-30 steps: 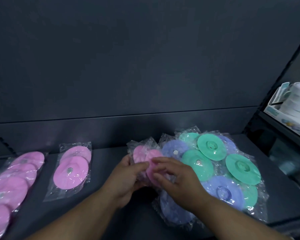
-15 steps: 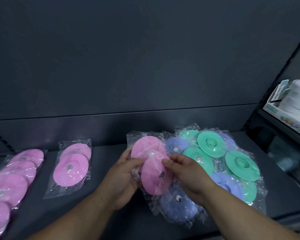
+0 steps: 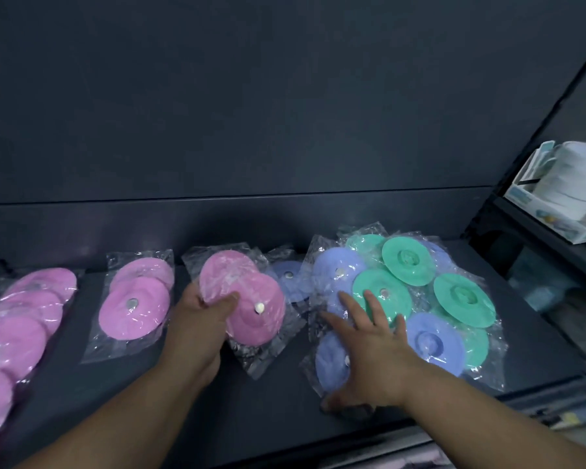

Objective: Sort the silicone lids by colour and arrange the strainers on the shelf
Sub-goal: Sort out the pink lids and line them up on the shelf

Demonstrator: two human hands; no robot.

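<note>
Hands first: left hand [image 3: 197, 319] grips a bagged pink pair [image 3: 247, 299], thumb across the front, fingers behind, pack tilted up toward me. Right hand [image 3: 372, 346] is flat, fingers spread, holding nothing, over the mixed heap. Can't tell if the fingertips touch the plastic.

Left to right on the shelf [image 3: 271, 411]:
- pink pile [image 3: 14, 319], far left, overlapping, runs out of view
- lone pink pack [image 3: 134, 299], flat, just beside the pile
- my held pink pair, between that pack and the heap
- small blue pack [image 3: 290, 280], behind it, partly hidden
- mixed heap: blue lids [image 3: 433, 343] and green lids [image 3: 408, 260], bags overlapping
- white box [image 3: 555, 198] on the next shelf, stacked white round things. Can't tell if they're the strainers.

My read: pinks nearly done, blue/green not split yet.

Risks:
- One-hand grip on slick film, both lids loose inside. The pack could slide out or swing and knock the lone pink pack askew.
- Front blue pack [image 3: 330, 363] sits near the shelf lip under my right palm. A sideways sweep could push it off.
- Heap bags overlap, so pulling one likely drags its neighbours and scrambles the colours.
- Dim light makes blue read close to purple-pink, so a mis-sort is possible.
</note>
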